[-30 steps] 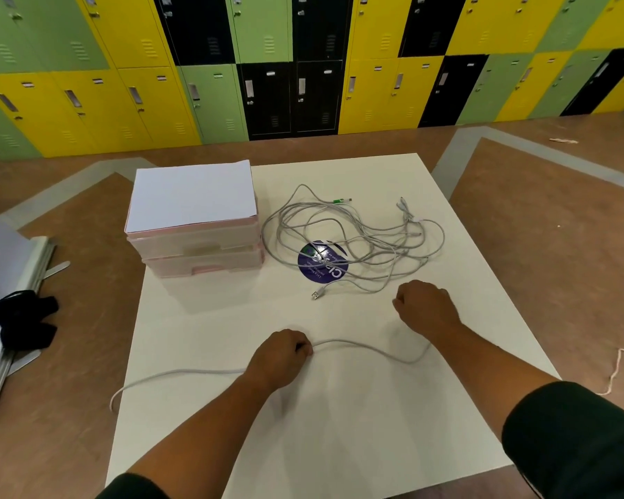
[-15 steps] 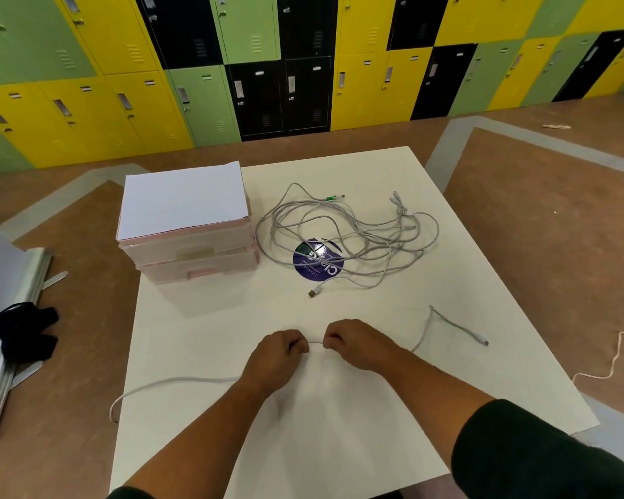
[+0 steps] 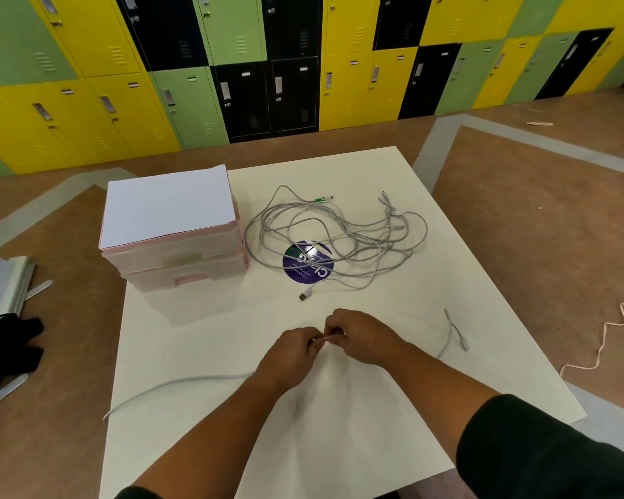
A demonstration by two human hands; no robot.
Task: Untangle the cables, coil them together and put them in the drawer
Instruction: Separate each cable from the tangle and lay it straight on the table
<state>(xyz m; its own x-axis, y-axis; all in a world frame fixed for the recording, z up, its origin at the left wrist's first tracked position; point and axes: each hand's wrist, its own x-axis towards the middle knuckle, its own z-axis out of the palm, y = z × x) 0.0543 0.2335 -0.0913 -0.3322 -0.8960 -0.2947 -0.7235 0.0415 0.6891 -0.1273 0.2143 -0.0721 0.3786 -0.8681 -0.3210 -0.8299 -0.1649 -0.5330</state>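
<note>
Both hands are now meeting at the fingertips, closing the short gap that was showing between them half a second ago. The left hand [image 3: 290,349] and the right hand [image 3: 361,336] are both pinching, with curled fingers, a thin grey cable [image 3: 181,381] just above the near middle of the square white table [image 3: 375,433]. From the left hand this cable is trailing leftwards across the tabletop and is drooping over the left edge. Its other end is emerging beyond the right wrist, rising in a small arch and dropping back to the table with its plug lying near the right edge.

Farther back, well apart from the hands, a tangle of grey cables [image 3: 339,232] is lying in loose overlapping loops, partly covering a round purple sticker [image 3: 305,271]. A metal USB plug [image 3: 304,295] is sticking out of the tangle towards the hands, and a green-tipped connector [image 3: 319,199] is lying at its far side. Just beside the tangle, on the left, a pink translucent plastic drawer unit [image 3: 181,261] is standing with both drawers pushed in and a white sheet of paper [image 3: 166,205] lying on top. Yellow, green and black metal lockers [image 3: 231,66] are lining the far wall.
</note>
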